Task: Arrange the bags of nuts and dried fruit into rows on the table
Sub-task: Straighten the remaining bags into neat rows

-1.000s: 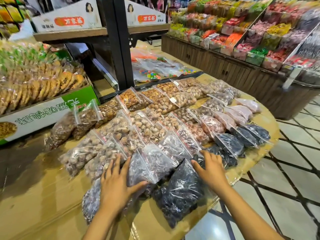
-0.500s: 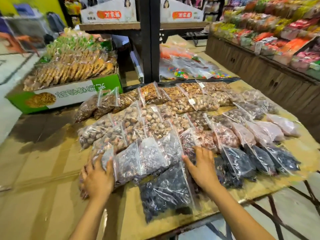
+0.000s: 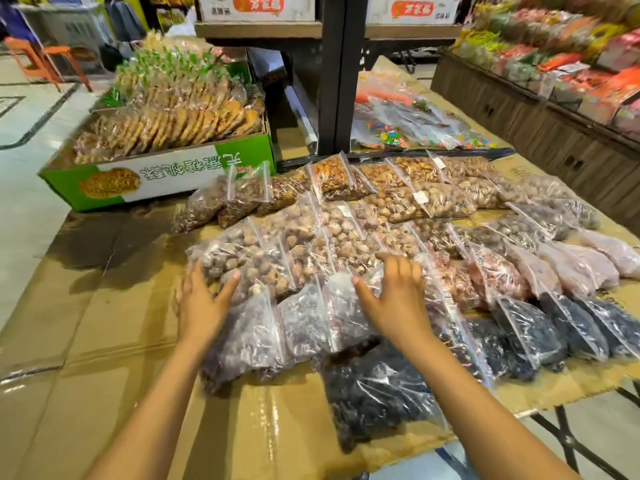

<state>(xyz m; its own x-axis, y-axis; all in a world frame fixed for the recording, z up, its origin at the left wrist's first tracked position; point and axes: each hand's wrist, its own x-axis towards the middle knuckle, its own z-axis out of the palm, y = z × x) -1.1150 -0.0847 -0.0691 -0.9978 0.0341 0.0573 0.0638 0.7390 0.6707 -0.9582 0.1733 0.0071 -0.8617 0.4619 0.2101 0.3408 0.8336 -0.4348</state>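
Bags of nuts and dried fruit point(image 3: 349, 244) lie in overlapping rows across the middle of the frame, on a bench point(image 3: 114, 368) covered with flattened cardboard. Both hands lie flat on them, fingers spread, no grip closed on anything. The left hand point(image 3: 199, 306), lower centre-left, rests on the left end of the near rows, its fingers touching a bag of pale round nuts point(image 3: 225, 251). The right hand point(image 3: 398, 299), centre, presses on the greyish bags point(image 3: 304, 320) and the reddish ones just to its right. Below it, toward the bottom edge, a single bag of black dried fruit point(image 3: 377, 389) lies apart from the rows. More dark bags point(image 3: 568, 327) fill the right end. At upper left, a green box point(image 3: 166, 174) holds wrapped biscuits, and behind centre stands a black post point(image 3: 334, 74). Shelves of coloured packets point(image 3: 568, 57) fill the upper right.
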